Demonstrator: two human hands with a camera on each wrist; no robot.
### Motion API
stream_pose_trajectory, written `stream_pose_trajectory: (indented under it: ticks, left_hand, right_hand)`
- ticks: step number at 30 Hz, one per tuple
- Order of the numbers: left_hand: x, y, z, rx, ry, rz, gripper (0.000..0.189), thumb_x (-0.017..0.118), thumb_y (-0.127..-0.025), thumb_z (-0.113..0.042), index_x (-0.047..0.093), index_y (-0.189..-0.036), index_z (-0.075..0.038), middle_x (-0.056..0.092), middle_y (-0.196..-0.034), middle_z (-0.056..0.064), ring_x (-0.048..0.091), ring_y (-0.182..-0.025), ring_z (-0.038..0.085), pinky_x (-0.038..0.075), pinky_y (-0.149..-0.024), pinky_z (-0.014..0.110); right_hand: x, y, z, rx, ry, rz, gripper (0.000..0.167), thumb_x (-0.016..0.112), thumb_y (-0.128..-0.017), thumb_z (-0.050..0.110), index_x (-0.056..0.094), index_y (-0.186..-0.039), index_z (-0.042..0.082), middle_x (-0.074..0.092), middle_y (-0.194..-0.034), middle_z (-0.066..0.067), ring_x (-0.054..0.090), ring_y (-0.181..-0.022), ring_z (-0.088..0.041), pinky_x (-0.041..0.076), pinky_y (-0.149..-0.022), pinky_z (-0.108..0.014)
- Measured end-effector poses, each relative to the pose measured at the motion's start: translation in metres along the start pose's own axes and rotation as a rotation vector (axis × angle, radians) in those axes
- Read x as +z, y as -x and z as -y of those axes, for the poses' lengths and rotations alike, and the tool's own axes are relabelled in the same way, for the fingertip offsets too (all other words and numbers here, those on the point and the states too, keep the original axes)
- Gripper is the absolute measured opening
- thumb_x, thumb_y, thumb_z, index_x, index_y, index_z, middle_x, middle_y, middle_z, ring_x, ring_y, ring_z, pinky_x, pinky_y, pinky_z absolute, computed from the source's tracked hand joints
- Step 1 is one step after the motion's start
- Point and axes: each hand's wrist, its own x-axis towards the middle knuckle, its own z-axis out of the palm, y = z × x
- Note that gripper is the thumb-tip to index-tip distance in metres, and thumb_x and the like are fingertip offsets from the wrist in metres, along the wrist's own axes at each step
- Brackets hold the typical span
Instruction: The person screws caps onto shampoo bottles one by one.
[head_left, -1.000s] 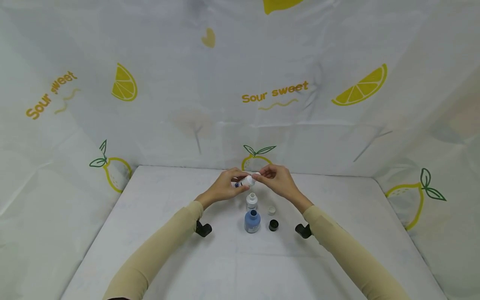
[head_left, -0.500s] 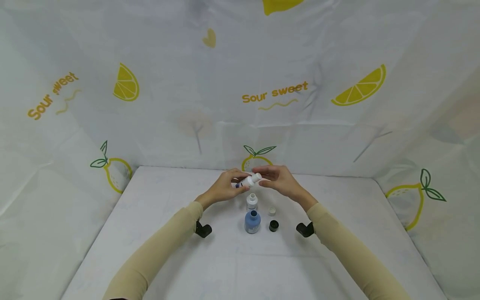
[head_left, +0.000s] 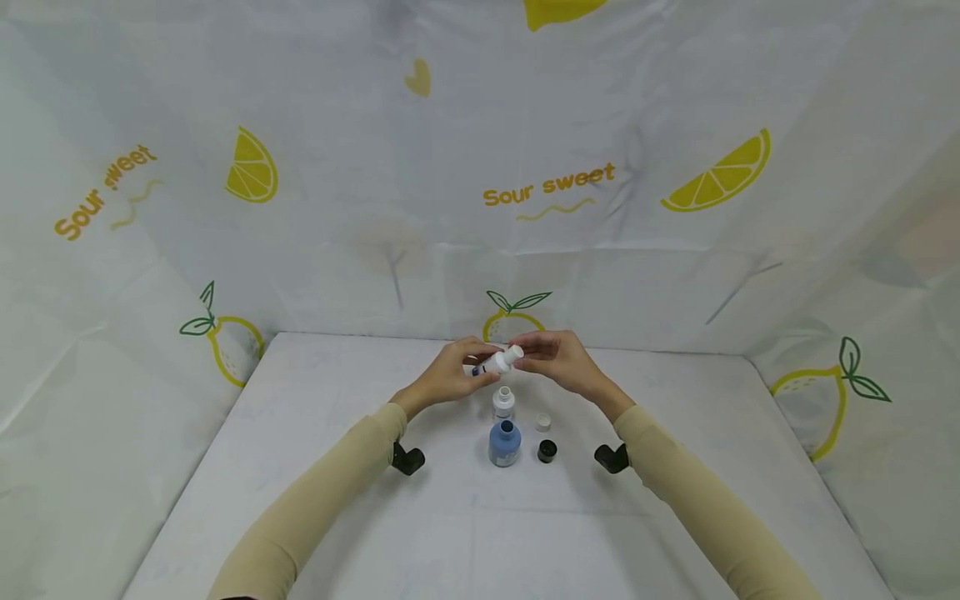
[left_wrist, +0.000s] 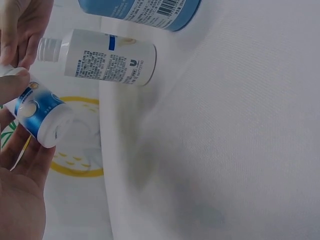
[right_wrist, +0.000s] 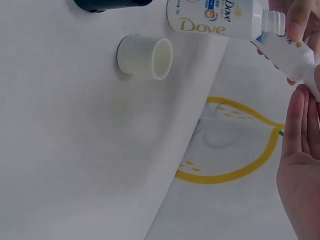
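Observation:
My left hand (head_left: 447,372) grips a small white-and-blue bottle (head_left: 492,364), tilted with its white cap (head_left: 514,354) up and to the right. At that cap, my right hand (head_left: 561,364) has its thumb and fingers on either side, pinching it. In the right wrist view the fingers (right_wrist: 296,117) reach fairly straight to the cap; the frame edge cuts off part of the thumb. Just below the hands stands an uncapped white Dove bottle (right_wrist: 215,17), its threaded neck bare. Nearer still is an uncapped blue bottle (head_left: 504,446).
A whitish cap (head_left: 543,422) and a black cap (head_left: 547,451) lie right of the standing bottles on the white-covered table (head_left: 390,533). A lemon-print curtain (head_left: 450,167) rises behind the table's back edge. Black wrist mounts (head_left: 408,460) sit under both forearms.
My right hand has loosened from the cap, shifted slightly right, then come back close around it. The left hand keeps holding the small bottle almost still; the standing bottles have not moved.

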Motion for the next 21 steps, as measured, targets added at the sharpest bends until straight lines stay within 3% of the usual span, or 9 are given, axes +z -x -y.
stream_pose_trajectory:
  ticks: [7, 17, 21]
  left_hand:
    - [0.0002, -0.0004, -0.0004, -0.002, 0.007, 0.003, 0.043, 0.081, -0.098, -0.016, 0.072, -0.138, -0.003, 0.072, -0.126, 0.015, 0.072, -0.118, 0.029, 0.065, -0.105, 0.04]
    - [0.0007, 0.0003, -0.0023, 0.007, 0.007, 0.001, 0.044, 0.082, -0.098, -0.015, 0.072, -0.138, -0.002, 0.072, -0.124, 0.015, 0.071, -0.118, 0.029, 0.065, -0.105, 0.041]
    - [0.0018, -0.0001, -0.001, 0.01, 0.006, -0.001, 0.044, 0.083, -0.097, -0.015, 0.072, -0.138, -0.003, 0.072, -0.124, 0.014, 0.071, -0.117, 0.028, 0.065, -0.105, 0.04]
  right_hand:
    - [0.0027, -0.0012, 0.0047, 0.054, 0.058, -0.031, 0.031, 0.082, -0.095, 0.004, 0.074, -0.123, -0.006, 0.076, -0.119, -0.026, 0.078, -0.103, -0.022, 0.066, -0.087, -0.021]
    - [0.0056, -0.0014, 0.0049, 0.072, 0.178, -0.094, 0.024, 0.086, -0.094, 0.015, 0.074, -0.106, -0.002, 0.077, -0.098, -0.015, 0.073, -0.082, -0.012, 0.062, -0.074, -0.018]
    - [0.0067, -0.0013, 0.0066, 0.089, 0.21, -0.11, 0.025, 0.088, -0.093, 0.02, 0.075, -0.103, 0.001, 0.077, -0.096, -0.013, 0.073, -0.081, -0.014, 0.061, -0.073, -0.019]
